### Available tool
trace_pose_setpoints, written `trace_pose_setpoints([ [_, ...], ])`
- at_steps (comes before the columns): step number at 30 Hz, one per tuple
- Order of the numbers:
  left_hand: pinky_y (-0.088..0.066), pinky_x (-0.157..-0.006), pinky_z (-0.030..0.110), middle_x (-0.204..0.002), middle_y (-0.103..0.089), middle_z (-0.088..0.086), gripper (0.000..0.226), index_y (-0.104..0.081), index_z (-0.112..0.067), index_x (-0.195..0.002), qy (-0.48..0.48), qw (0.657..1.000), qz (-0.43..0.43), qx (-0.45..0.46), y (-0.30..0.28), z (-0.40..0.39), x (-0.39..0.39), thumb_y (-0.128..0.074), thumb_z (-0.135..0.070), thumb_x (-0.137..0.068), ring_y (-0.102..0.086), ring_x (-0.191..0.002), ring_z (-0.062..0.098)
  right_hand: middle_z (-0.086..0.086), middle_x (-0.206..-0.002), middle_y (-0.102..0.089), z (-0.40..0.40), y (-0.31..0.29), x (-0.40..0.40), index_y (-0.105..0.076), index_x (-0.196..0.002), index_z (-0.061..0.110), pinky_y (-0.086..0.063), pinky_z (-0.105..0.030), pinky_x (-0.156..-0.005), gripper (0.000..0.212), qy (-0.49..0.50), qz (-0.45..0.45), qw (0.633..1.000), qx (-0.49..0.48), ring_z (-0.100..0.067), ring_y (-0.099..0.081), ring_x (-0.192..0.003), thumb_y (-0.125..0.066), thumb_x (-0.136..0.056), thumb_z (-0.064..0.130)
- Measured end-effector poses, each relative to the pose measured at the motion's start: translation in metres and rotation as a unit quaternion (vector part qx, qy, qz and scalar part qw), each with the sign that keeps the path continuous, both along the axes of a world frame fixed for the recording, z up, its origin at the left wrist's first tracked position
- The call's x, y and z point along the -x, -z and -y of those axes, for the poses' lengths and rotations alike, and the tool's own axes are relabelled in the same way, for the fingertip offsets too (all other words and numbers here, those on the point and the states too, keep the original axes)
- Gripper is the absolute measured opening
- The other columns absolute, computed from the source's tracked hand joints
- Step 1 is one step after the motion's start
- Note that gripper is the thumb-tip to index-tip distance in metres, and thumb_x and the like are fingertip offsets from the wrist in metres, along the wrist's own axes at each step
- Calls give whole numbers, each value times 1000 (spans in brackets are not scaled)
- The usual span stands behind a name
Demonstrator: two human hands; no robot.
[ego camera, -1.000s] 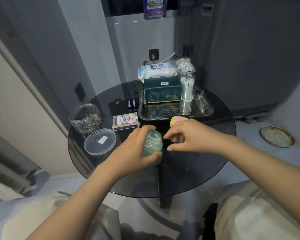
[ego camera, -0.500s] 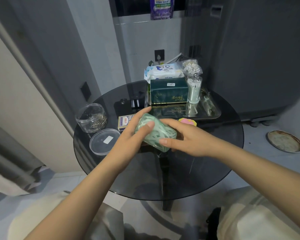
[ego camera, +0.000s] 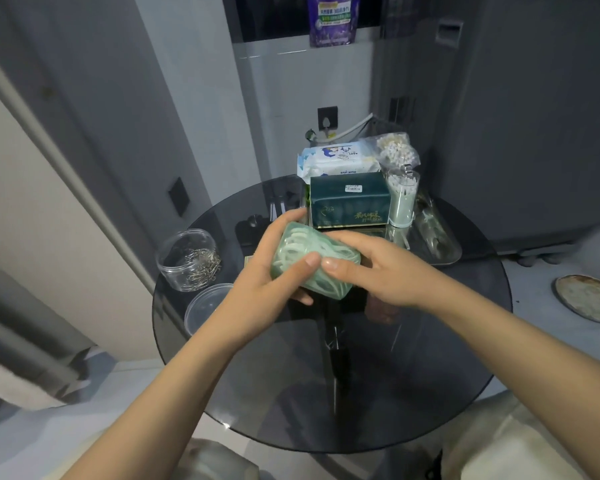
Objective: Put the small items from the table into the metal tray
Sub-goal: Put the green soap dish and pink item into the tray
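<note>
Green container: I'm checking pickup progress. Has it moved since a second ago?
Yes. The green container rose off the glass table, now tipped sideways, nearer the metal tray.

A purple printed pouch (ego camera: 333, 19) hangs at twelve o'clock; a round rusty metal plate (ego camera: 587, 298) lies on the floor at three o'clock.

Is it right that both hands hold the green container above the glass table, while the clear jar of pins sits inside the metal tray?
Not quite. The head view shows the clear jar of pins on the glass table, left of the metal tray, not inside it. The left hand and right hand do hold the green container.
</note>
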State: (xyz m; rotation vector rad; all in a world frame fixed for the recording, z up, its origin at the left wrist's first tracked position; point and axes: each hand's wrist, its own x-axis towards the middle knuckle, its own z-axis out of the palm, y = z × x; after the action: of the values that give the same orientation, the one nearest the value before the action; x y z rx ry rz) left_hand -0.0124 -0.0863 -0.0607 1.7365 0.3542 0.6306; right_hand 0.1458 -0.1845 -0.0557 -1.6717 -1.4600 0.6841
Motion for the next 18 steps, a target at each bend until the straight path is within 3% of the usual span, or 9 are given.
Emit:
trace_pose_setpoints([
  [5,-58,-83,39,-126,-61,-3,58,-36,-45,-138,-31,999,0,20,-6,-13,-17,-59,-23,-90,-66,-104,23,16,-124,-61,-7,-13,-23,-48,-133,34,-44,-31,-102,65,-2,74,997,26,-2,-57,-114,-56,-74,62],
  [8,-55,-90,30,-132,-57,-5,59,-34,-50,-138,-59,998,-22,11,-3,-26,-25,-59,-26,-90,-63,-110,16,16,-126,-59,-2,-15,-42,-50,-132,31,-42,-22,-101,66,-3,134,987,87,1,-54,-113,-67,-73,52],
  [10,-50,-98,34,-138,-50,-5,61,-32,-52,-138,-80,994,-61,-35,1,-35,-32,-61,-35,-87,-57,-118,19,18,-119,-55,4,-14,-54,-50,-132,28,-41,-10,-91,67,-10,177,972,153,2,-55,-106,-72,-72,47],
  [12,-46,-102,40,-140,-45,-7,62,-32,-47,-137,-85,989,-91,-74,6,-40,-42,-60,-40,-82,-54,-119,19,18,-112,-50,9,-12,-60,-49,-132,28,-36,2,-71,68,-23,219,952,211,9,-51,-86,-74,-71,46],
  [14,-46,-101,41,-138,-42,-3,55,-32,-42,-130,-73,988,-92,-101,11,-43,-55,-60,-33,-84,-52,-118,18,16,-108,-52,11,-6,-63,-51,-129,30,-36,-1,-63,67,-28,228,944,237,10,-47,-74,-76,-69,46],
  [18,-51,-93,45,-132,-41,4,49,-30,-53,-111,-54,984,-103,-135,20,-52,-78,-60,-23,-87,-53,-113,23,12,-93,-63,11,0,-70,-63,-111,31,-42,-13,-66,44,8,185,959,216,1,-55,-72,-78,-69,36],
])
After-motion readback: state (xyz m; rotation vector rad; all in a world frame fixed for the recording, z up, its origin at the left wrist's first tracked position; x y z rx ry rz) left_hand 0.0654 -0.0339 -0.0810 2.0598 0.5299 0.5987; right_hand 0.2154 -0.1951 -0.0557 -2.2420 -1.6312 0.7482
